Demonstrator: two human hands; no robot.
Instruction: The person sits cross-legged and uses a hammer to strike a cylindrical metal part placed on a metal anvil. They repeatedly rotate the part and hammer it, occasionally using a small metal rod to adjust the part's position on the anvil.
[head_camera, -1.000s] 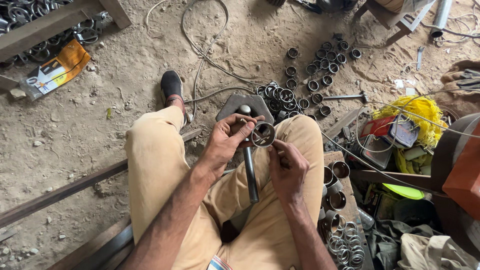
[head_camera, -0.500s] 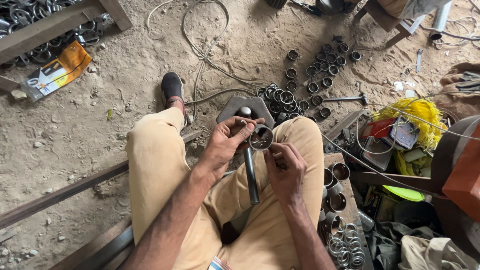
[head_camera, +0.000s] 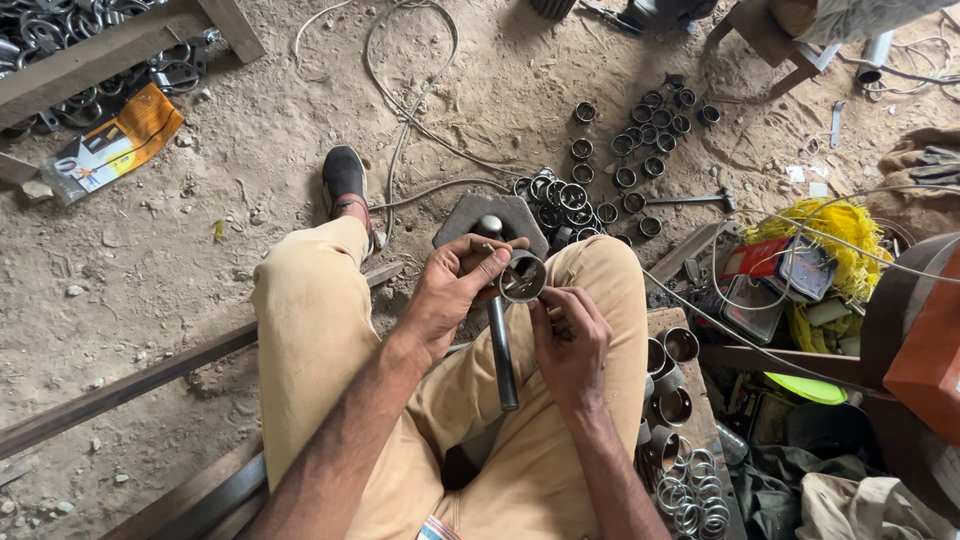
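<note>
Your left hand (head_camera: 455, 290) pinches a short, shiny metal sleeve (head_camera: 523, 277) above your lap, right hand (head_camera: 570, 335) fingering its lower rim, a steel rod (head_camera: 499, 340) beneath, more sleeves (head_camera: 630, 150) scattered at one o'clock on the dirt floor (head_camera: 200, 250).

Dusty dirt floor (head_camera: 200, 250) — wooden bench (head_camera: 90, 65) upper left.

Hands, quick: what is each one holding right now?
Left hand: closed on a short metal sleeve.
Right hand: fingers curled beside the sleeve; what it holds cannot be told.
</note>
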